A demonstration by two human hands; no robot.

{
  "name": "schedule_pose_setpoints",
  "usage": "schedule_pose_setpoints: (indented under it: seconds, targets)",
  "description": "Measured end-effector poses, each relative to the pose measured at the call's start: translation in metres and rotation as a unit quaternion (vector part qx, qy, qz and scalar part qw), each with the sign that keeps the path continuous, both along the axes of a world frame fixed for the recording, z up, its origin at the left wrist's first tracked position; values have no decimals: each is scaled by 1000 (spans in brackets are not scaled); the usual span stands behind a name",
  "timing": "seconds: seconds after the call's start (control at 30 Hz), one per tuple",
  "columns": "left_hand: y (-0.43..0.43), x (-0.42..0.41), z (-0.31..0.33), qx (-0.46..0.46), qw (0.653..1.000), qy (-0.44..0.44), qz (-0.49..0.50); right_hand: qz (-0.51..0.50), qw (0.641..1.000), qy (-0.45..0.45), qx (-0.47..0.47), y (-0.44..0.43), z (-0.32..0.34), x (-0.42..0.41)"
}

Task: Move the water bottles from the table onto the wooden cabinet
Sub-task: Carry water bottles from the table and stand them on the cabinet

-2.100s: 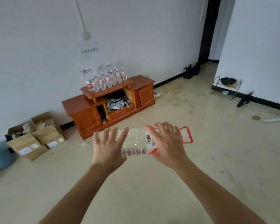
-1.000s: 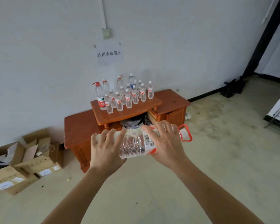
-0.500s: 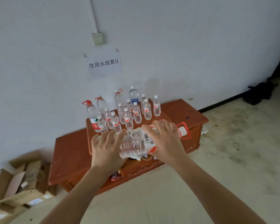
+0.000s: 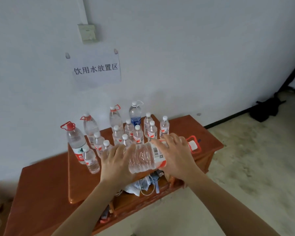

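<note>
Over the cabinet's front edge, the fingers (image 4: 117, 149) of the left hand (image 4: 115, 163) curl across the ribbed base end of a large bottle (image 4: 142, 158). Those of the right hand (image 4: 176, 155) spread and wrap over its labelled shoulder, so both hands are clamped on it. The bottle hangs in the air on its side, its long axis running left to right and its red-handled cap (image 4: 193, 145) pointing right. Just behind it, standing bottles (image 4: 138, 136) crowd the raised middle shelf of the wooden cabinet (image 4: 203, 130). The lower right top lies bare beside the cap end, nearer the right hand. To stand upright, the cap end probably has to swing up while the left hand lowers the base. The bare right top looks the safer landing.
</note>
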State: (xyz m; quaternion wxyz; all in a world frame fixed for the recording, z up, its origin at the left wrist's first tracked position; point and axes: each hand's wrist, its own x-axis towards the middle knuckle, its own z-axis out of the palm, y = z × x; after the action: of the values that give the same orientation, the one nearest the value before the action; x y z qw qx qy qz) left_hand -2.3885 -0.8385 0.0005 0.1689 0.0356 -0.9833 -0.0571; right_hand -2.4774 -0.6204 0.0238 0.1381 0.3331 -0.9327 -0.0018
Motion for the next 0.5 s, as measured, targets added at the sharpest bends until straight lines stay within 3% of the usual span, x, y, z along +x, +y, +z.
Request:
schedule_pose_setpoints:
  seconds: [0.2, 0.27, 0.37, 0.43, 0.47, 0.5]
  targets:
    - [-30, -123, 5, 34, 999, 0, -21, -84, 993, 51, -71, -15, 15, -91]
    - [-32, -156, 3, 64, 998, -4, -23, -145, 974, 55, -167, -11, 5, -109]
    - [-30, -198, -6, 96, 995, 4, -42, -140, 928, 93, -334, 1, -25, -125]
    - [-27, -220, -13, 108, 993, -16, -45, -183, 862, 32, -471, 16, -40, -140]
    - [-23, -232, -18, 107, 993, -35, -41, -232, 798, -49, -554, 23, -43, -153]
    - [-18, -242, -24, 108, 992, -53, -36, -270, 698, -169, -641, 28, -42, -170]
